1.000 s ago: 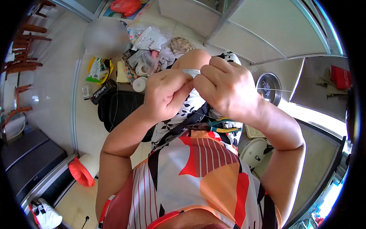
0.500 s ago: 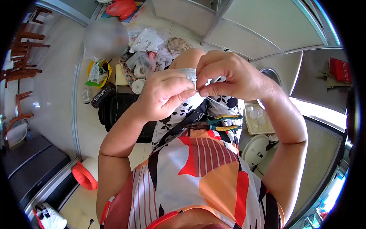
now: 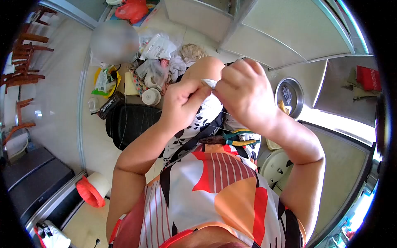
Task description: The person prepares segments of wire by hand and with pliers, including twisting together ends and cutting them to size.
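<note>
My left hand (image 3: pixel 184 101) is closed in a pinch, thumb against the fingers, above my lap. My right hand (image 3: pixel 244 91) is closed too, its knuckles turned up, meeting the left fingertips. Between them sits something tiny and dark that I cannot make out. A thin pale line (image 3: pixel 225 112) runs below the right hand across the patterned trousers (image 3: pixel 206 118). Pliers (image 3: pixel 231 141) with yellow and green handles lie in my lap, close to the shirt.
On the right stands a metal bowl (image 3: pixel 301 99) with small grey pieces inside. Nearby is a round white lid (image 3: pixel 273 165). A black stool (image 3: pixel 130 126), a white spool (image 3: pixel 151 97), plastic bags (image 3: pixel 159 47) and a black SPRINT container (image 3: pixel 111 105) lie to the left.
My right hand has turned over, knuckles now up, and its fingers have curled tighter. The left hand stays near its place. The metal bowl has come into fuller view.
</note>
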Tool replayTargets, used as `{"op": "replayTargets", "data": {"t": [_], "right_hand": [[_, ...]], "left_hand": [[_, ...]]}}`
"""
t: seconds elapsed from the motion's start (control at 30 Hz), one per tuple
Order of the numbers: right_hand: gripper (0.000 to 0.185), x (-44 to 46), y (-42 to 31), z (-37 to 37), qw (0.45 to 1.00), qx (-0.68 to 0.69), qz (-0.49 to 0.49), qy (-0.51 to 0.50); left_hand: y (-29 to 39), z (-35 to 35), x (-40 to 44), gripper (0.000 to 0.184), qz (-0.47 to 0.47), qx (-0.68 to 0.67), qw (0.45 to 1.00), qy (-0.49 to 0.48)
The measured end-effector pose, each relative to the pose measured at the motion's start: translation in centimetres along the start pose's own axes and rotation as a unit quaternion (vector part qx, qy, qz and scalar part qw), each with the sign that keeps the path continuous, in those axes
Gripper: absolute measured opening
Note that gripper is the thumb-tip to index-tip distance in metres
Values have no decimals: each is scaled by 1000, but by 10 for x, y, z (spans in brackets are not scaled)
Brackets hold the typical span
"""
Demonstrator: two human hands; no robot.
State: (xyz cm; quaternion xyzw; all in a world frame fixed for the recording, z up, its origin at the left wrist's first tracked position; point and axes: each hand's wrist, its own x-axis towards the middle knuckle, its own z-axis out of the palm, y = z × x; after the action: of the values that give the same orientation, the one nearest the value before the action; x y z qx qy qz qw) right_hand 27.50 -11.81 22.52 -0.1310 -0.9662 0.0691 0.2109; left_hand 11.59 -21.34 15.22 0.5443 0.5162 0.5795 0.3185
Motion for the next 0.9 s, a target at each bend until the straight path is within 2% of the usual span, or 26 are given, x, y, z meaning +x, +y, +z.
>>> {"op": "replayTargets", "data": {"t": [0.03, 0.07, 0.1, 0.17, 0.27, 0.4, 0.5, 0.53, 0.63, 0.67, 0.7, 0.77, 0.9], "right_hand": [[13, -3, 3, -4, 996, 57, 53, -33], [20, 0, 13, -18, 956, 230, 137, -122], [25, -1, 24, -20, 878, 380, 246, -155], [29, -6, 45, -10, 762, 564, 235, -214], [22, 1, 38, -9, 642, 640, 248, -343], [20, 1, 37, -6, 659, 629, 212, -355], [16, -6, 29, -1, 784, 562, 97, -247], [13, -5, 26, -6, 820, 508, 88, -247], [13, -7, 21, -6, 886, 419, 21, -197], [14, -13, 20, 0, 842, 490, 87, -206], [15, -14, 20, 1, 772, 565, 150, -248], [17, -16, 23, 3, 596, 688, 267, -318], [20, -16, 23, 6, 630, 670, 213, -329]], "left_hand": [[0, -3, 1, 9, 39, 16, 999, -26], [6, -10, 1, 7, 38, 3, 997, -73], [10, -13, 1, 7, 61, 10, 994, -90], [14, -16, 9, 7, 122, 27, 984, -125], [21, -18, 14, 11, 158, 24, 978, -135], [20, -19, 14, 11, 198, 14, 970, -141], [25, -23, 12, 12, 219, 53, 963, -152], [25, -22, 10, 13, 218, 64, 964, -141], [19, -23, 7, 15, 216, 65, 962, -154], [17, -23, 8, 14, 227, 66, 959, -154], [15, -24, 10, 14, 239, 68, 956, -153], [15, -25, 13, 15, 259, 75, 950, -158], [20, -25, 12, 14, 270, 78, 945, -167]]}}
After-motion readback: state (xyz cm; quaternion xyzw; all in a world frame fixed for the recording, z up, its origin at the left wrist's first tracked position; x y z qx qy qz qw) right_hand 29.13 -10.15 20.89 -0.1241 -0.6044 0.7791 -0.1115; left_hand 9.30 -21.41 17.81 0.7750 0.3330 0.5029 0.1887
